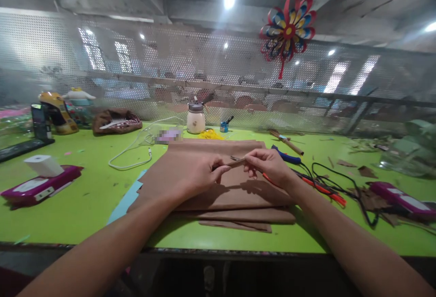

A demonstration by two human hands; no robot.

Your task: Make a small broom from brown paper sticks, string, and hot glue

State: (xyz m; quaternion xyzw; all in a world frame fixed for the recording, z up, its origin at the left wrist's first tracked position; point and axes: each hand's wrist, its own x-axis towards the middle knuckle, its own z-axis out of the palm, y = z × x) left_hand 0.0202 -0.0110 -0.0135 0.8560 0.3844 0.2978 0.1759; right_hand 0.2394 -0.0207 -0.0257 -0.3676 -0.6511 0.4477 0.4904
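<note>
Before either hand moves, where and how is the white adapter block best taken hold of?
Probably pinch the white adapter block by opposite sides, coming from above with the left hand, the nearer one: it is boxy and juts up from the purple power strip, its top and visible sides uncovered.

Sheets lie on the counter near its front edge; a jar stands behind them, near the back edge.

Sheets look matt; power strips, glossy plastic.
</note>
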